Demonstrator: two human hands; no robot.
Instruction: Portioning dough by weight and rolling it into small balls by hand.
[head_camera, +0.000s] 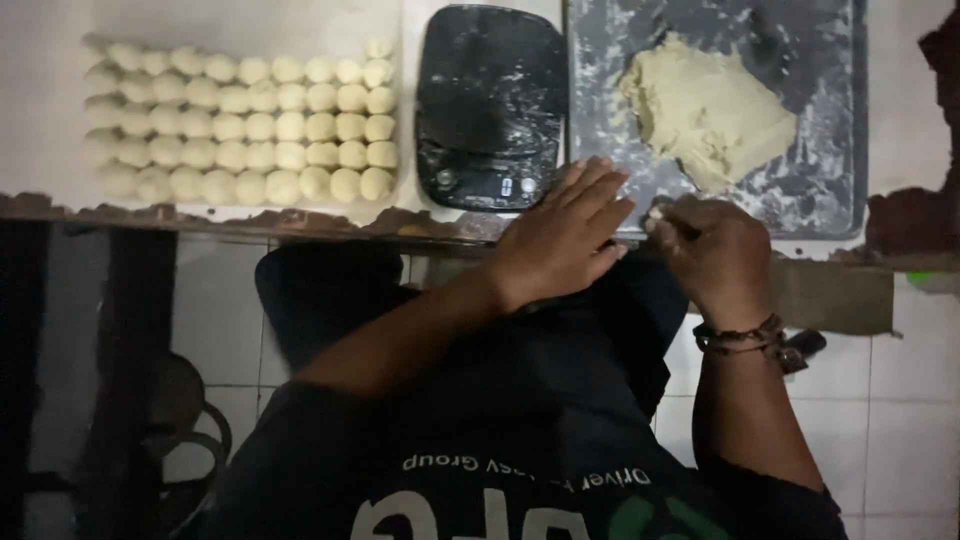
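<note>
My left hand (560, 240) lies flat with its fingers stretched out, over the table's front edge just below a black kitchen scale (490, 100). It holds nothing. Beside it my right hand (712, 255), with a bead bracelet on the wrist, is curled shut, and a small pale bit of dough (656, 212) shows at its fingertips. This hand rests at the near edge of a grey floured board (815, 190). A large lump of pale dough (705, 105) sits on that board, beyond the right hand.
Several rows of small dough balls (240, 120) lie on a white surface at the left of the scale. The table's front edge (200, 218) is rough and brown. Below are a white tiled floor (900, 420) and a dark stool (180, 420).
</note>
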